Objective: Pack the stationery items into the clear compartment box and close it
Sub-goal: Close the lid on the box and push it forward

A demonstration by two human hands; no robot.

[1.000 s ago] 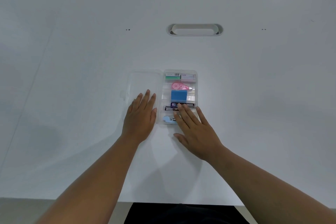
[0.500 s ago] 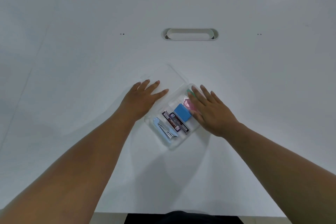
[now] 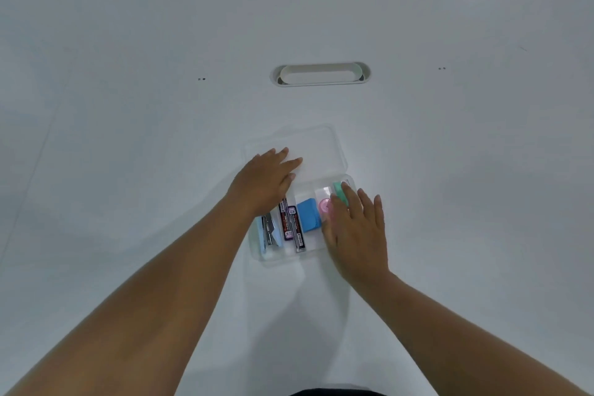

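Head view, centre of frame: the clear compartment box (image 3: 291, 254) lies on the white table (image 3: 128, 138), stationery already in its slots, lid (image 3: 316, 148) flung open above it, so I'd say closing is what's left. Left hand (image 3: 263, 180) rests flat on the lid, fingers spread, grasping nothing. Right hand (image 3: 356, 228) presses flat on the box's right end, likely steadying it.

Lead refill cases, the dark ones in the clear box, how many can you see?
2. One lead refill case lies left of the blue eraser; the other sits between them. The left hand may hide more.
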